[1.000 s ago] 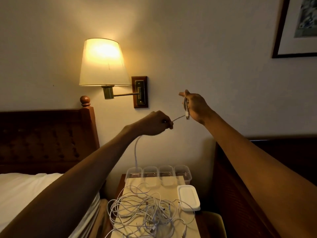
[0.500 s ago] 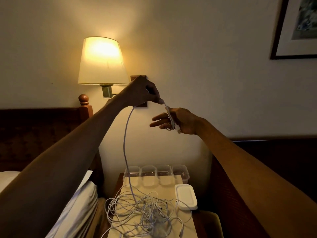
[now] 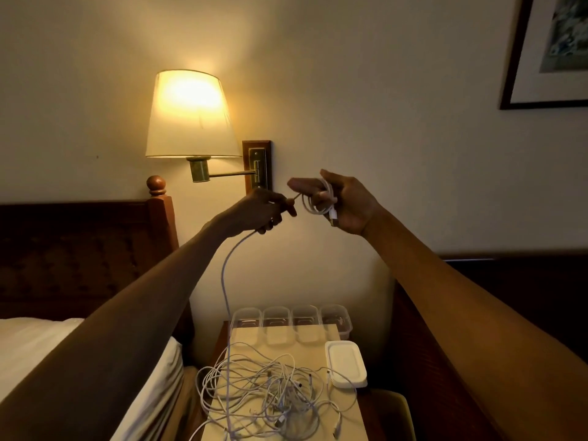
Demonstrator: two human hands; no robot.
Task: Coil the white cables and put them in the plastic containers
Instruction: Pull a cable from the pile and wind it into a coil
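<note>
White cables (image 3: 273,393) on bedside table (image 3: 251,346), lamp (image 3: 191,116) lit, left grip (image 3: 264,211) pinching cable (image 3: 224,281), right grip (image 3: 346,202) holding coil (image 3: 318,202)

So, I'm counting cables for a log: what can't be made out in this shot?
Head view:
- Tangle: cable count unreadable, strands overlap; near end cut by bottom edge.
- Containers: contents unclear, dim and small.
- Left hand: its own fingers hide the grip on the cable.
- Framed picture: cut by right edge.
</note>
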